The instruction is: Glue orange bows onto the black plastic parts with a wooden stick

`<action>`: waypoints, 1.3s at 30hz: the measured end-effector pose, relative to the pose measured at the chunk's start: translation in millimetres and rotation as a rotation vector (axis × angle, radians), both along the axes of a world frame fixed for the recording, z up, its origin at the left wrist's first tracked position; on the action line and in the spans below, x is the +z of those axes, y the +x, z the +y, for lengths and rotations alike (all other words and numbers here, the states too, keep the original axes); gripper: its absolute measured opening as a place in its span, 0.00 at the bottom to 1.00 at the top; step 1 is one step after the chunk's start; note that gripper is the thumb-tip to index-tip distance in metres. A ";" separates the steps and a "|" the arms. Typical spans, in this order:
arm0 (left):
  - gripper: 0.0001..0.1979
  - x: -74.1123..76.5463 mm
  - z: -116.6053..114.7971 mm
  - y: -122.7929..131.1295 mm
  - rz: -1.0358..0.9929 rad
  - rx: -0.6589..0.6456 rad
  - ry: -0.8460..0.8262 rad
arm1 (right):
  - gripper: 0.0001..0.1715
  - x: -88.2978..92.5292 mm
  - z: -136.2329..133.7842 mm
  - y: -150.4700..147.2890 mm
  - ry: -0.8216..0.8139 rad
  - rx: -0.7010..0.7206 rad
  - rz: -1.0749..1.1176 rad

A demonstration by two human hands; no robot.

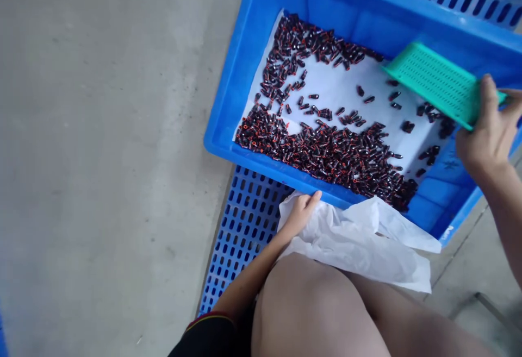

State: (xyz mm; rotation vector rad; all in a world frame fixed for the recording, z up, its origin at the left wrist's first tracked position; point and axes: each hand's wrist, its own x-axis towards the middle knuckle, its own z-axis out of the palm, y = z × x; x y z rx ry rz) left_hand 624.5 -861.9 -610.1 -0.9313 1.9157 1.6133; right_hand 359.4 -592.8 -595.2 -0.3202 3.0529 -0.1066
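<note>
Fingers [488,94] of the right hand [487,139] clamp a green basket [438,82], interior hidden, over black parts [334,153] in the blue crate [255,47]; the left hand [300,213] touches its rim [261,163], fingers mostly hidden, their grip impossible to tell.

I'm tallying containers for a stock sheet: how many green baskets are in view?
1: the green basket, tilted over the blue bin in the right hand's grip. I see no others.

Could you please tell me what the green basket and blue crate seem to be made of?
Green basket: probably moulded plastic, satin, given its even colour and regular perforations.
Blue crate: likely rigid plastic, slightly glossy; smooth walls, faint highlights.
</note>
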 end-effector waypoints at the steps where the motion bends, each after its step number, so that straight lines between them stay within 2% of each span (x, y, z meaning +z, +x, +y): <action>1: 0.27 -0.4 -0.2 -0.1 -0.002 0.000 0.002 | 0.52 3.3 -1.6 2.1 0.028 -0.040 -0.051; 3: 0.28 -0.9 -0.4 -0.3 -0.003 0.003 0.007 | 0.54 9.4 2.3 15.8 0.077 -0.110 -0.112; 6: 0.28 -1.1 -0.5 -0.3 0.000 0.010 0.016 | 0.56 16.0 25.8 55.9 0.146 -0.138 -0.171; 10: 0.28 -2.3 -0.5 -0.3 0.006 0.017 0.020 | 0.49 18.4 57.1 119.8 0.130 -0.024 -0.250; 13: 0.29 -4.1 -0.7 -0.7 0.011 0.013 0.019 | 0.48 15.3 54.0 147.4 0.123 0.079 -0.207; 18: 0.30 -7.4 -1.1 -1.0 0.007 0.000 0.022 | 0.49 9.1 7.0 140.6 0.066 0.160 -0.220; 24: 0.29 -5.8 -0.8 0.1 0.011 -0.009 0.028 | 0.47 0.4 -62.5 122.6 -0.091 0.369 -0.239; 31: 0.28 -0.8 -1.4 -0.5 0.023 -0.007 0.048 | 0.49 -10.4 -137.2 123.2 -0.282 0.520 -0.420; 39: 0.28 -5.7 -3.3 0.3 0.023 -0.026 0.085 | 0.49 -10.4 -217.1 115.0 -0.310 0.622 -0.561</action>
